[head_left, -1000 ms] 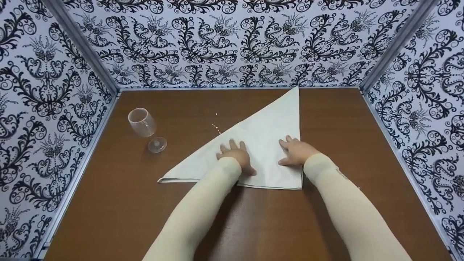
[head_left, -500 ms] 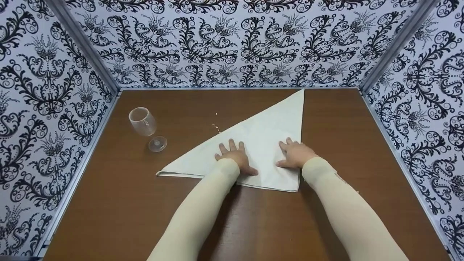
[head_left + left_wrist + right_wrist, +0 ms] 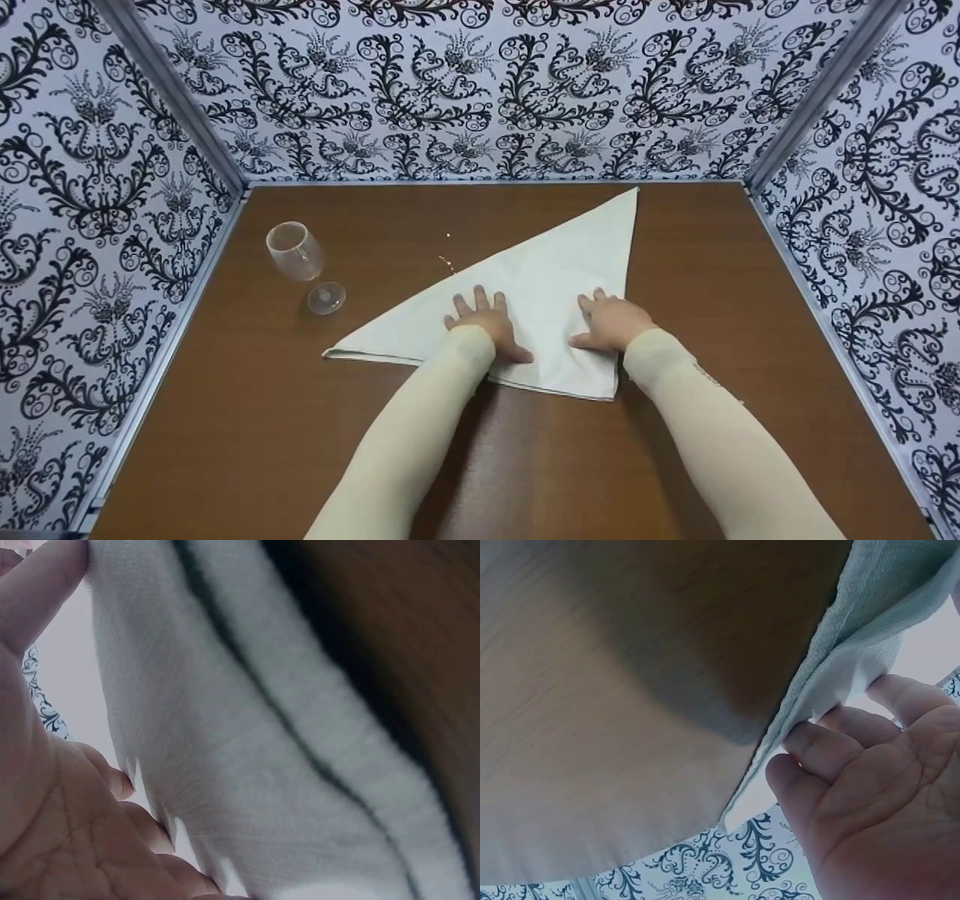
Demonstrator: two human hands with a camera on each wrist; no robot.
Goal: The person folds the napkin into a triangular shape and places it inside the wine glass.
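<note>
A white cloth (image 3: 547,262), folded into a triangle, lies flat on the brown table. One corner points to the back wall, another to the left, and the third to the front right. My left hand (image 3: 487,328) rests on its middle with fingers spread. Near the cloth's right edge, my right hand (image 3: 613,322) presses down, thumb and fingers apart. In the left wrist view the layered hem of the cloth (image 3: 210,735) runs past the palm. The right wrist view has fingertips (image 3: 802,739) touching the cloth's edge (image 3: 810,682).
A clear stemmed glass (image 3: 296,255) stands at the back left of the wooden table (image 3: 225,420). Small pale specks (image 3: 448,262) lie just behind the cloth's long edge. Patterned walls (image 3: 450,90) enclose the back and both sides.
The cloth has turned slightly clockwise under my hands: its far corner has moved right, its left corner away from me, and its front right corner a little nearer. Both hands stay on it.
</note>
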